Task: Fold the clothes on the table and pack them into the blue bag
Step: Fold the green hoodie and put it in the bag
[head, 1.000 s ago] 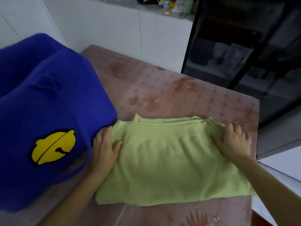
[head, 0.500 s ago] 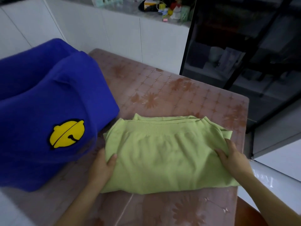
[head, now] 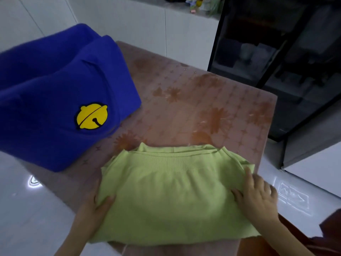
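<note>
On the brown flower-patterned table (head: pixel 203 100) in front of you, the folded green garment (head: pixel 173 196) lies at the near edge, with its ribbed band toward the far side. Your left hand (head: pixel 92 209) grips its left edge, thumb on top and fingers tucked under the cloth, while your right hand (head: pixel 258 196) rests flat and spread on its right side. The blue bag (head: pixel 55 85), with its yellow bell patch (head: pixel 91 116), sits far left, apart from the garment.

The folded green top (head: pixel 171 196) lies flat on the table. The big soft blue bag (head: pixel 55 93) sits near it.
</note>
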### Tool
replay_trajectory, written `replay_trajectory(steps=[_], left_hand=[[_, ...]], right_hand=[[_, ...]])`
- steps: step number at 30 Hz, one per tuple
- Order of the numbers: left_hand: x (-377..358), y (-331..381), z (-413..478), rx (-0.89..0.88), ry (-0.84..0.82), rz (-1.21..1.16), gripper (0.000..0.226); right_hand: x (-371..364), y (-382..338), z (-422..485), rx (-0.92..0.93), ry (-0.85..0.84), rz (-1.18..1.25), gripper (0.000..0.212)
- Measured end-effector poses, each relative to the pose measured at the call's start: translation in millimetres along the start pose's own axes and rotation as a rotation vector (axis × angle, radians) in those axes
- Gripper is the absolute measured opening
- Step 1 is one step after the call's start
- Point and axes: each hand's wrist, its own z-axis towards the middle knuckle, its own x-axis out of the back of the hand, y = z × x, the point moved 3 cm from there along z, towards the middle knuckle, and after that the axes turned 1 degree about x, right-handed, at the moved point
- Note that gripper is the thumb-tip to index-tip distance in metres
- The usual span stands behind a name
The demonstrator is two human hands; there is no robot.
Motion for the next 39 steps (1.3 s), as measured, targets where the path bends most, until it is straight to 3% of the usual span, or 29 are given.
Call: replay_trajectory(steps=[2,3,5,7,10,13,15,18,20,23,25,27,30,32,33,36,39], left_hand=[[2.6,7.1,-2.2,-0.063,-0.034,-0.048,0.106],[4.8,11.8,-4.4,-0.109,-0.057,-0.052,0.102],[9.2,16.7,-8.7,-0.133,-0.096,-0.022,0.093],[12.7,28.6,-17.1,-0.153,-0.107,0.002,0.094],[10.3,67.3,-31.4,-0.265,-0.114,-0.051,0.082],[-10.8,116.0,-47.9,-0.401,-0.184,-0.121,0.076],[-35.6,143.4,-58.8,-0.486,-0.233,-0.113,0.079],[-80.4,179.4,-83.0,-0.592,-0.311,-0.044,0.089],[-110.4,196.3,-101.1,-0.618,-0.323,0.060,0.095],[-146.8,213.0,-126.3,-0.634,-0.349,0.164,0.093],[-161.5,216.7,-133.7,-0.606,-0.472,0.079,0.087],[-162.1,214.4,-134.9,-0.602,-0.511,-0.059,0.066],[-138.4,209.1,-125.0,-0.705,-0.185,-0.205,0.029],[-130.9,201.7,-106.3,-0.824,0.040,-0.028,0.043],[-135.2,196.1,-93.7,-0.814,0.049,0.138,0.055],[-166.1,167.3,-63.9,-0.520,-0.195,0.541,0.069],[-190.8,150.5,-59.2,-0.471,-0.299,0.534,0.072]], right_hand=[[10.0,-33.3,-12.6,0.208,0.147,0.037,0.067],[11.3,-55.2,-24.9,0.372,0.144,0.060,0.064],[2.3,-96.9,-53.3,0.652,0.023,0.062,0.061],[-18.3,-119.9,-71.5,0.720,-0.218,0.002,0.070],[-33.8,-123.4,-76.1,0.671,-0.356,-0.010,0.077],[-9.9,-109.8,-72.5,0.675,-0.331,0.195,0.065],[14.0,-104.0,-66.8,0.553,-0.299,0.659,0.068],[47.5,-89.6,-58.2,0.165,-0.478,1.428,0.065],[64.7,-77.5,-46.7,0.045,-0.518,1.638,0.047],[80.7,-57.2,-32.4,-0.138,-0.455,1.645,0.034],[79.0,-41.2,-22.8,-0.238,-0.374,1.657,0.020],[77.4,-27.7,-15.0,-0.259,-0.318,1.625,0.021],[81.7,-9.3,-4.6,-0.119,-0.249,1.492,0.021],[77.4,3.6,1.9,-0.091,-0.198,1.389,0.018],[69.2,9.4,4.7,-0.103,-0.195,1.290,0.019],[29.4,20.4,7.0,-0.136,-0.264,0.824,0.032],[0.3,23.1,0.9,-0.211,-0.250,0.589,0.052]])
